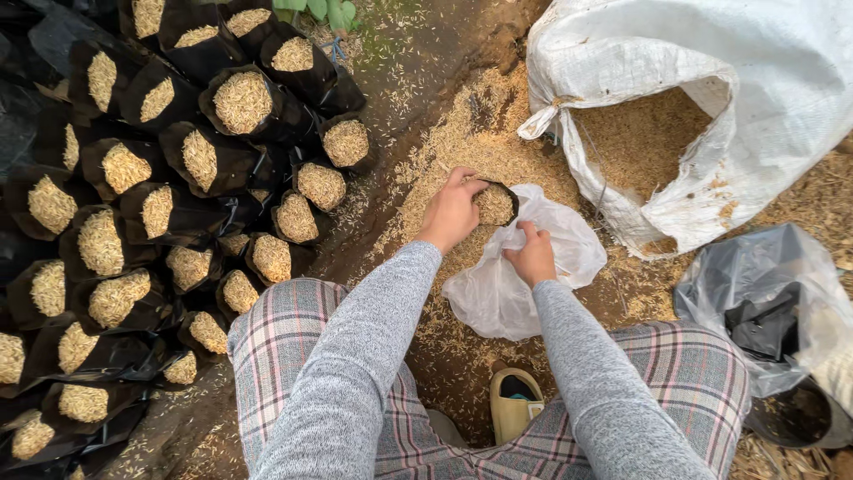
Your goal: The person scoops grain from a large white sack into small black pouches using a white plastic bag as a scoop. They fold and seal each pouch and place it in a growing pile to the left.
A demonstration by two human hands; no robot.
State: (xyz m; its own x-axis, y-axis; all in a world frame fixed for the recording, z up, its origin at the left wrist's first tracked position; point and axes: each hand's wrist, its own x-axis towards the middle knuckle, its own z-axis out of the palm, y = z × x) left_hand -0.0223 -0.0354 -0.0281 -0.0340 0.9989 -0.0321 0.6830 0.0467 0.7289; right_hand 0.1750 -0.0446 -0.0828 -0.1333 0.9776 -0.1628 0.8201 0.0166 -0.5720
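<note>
The left hand is curled around the mouth of a small black grow bag, fingers over the far rim and thumb on the near side, pinching it so it stands open. The bag is already packed with pale rice husk up to its lip. The right hand sits just beside it, fingers drawn together and pressing down on a crumpled clear plastic sheet; whether it pinches the sheet or the bag's lower edge I cannot tell.

The bag rests on the loose husk pile spread over the dirt ground, at the pile's near edge, between the person's knees and the big white woven sack. That sack lies slumped open at the ground's upper right corner, more husk showing in its mouth.

Judging by the full bag, the filling step looks about finished for this 1. Moving it would call for a firm hold under the rim and an upright carry, since husk sits level with the top and a tilt would spill it.

Along the ground's left edge stands a crowd of filled black bags, well over 20, packed touching each other. A grey plastic bundle lies at the right edge, and a yellow-green slipper shows between the plaid trouser legs.
</note>
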